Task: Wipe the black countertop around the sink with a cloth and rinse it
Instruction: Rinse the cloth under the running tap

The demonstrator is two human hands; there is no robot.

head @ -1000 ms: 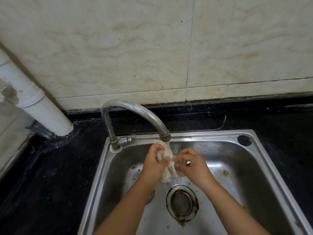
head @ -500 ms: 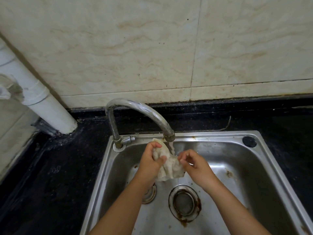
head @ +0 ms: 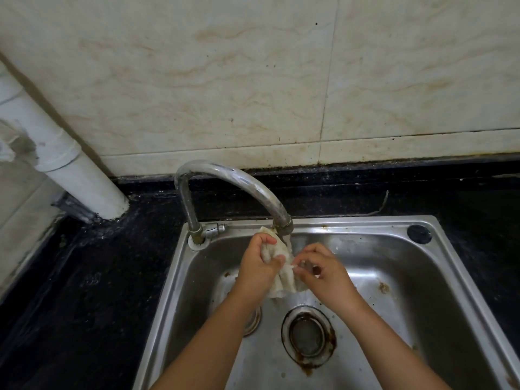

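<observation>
The left hand (head: 260,266) gripped the bunched cloth (head: 282,274) just under the tap (head: 233,187) spout, over the sink (head: 394,266), while the right hand (head: 323,273) pinched its edge beside it. With so little cloth in that pinch, the wet cloth could probably slip toward the drain (head: 308,334) below both hands. Water striking the bunched cloth might also splash onto the black worktop (head: 92,277) left of the left hand.

Glossy steel sink (head: 439,266), speckled black stone countertop (head: 92,277), crumpled cloth (head: 281,266).
</observation>
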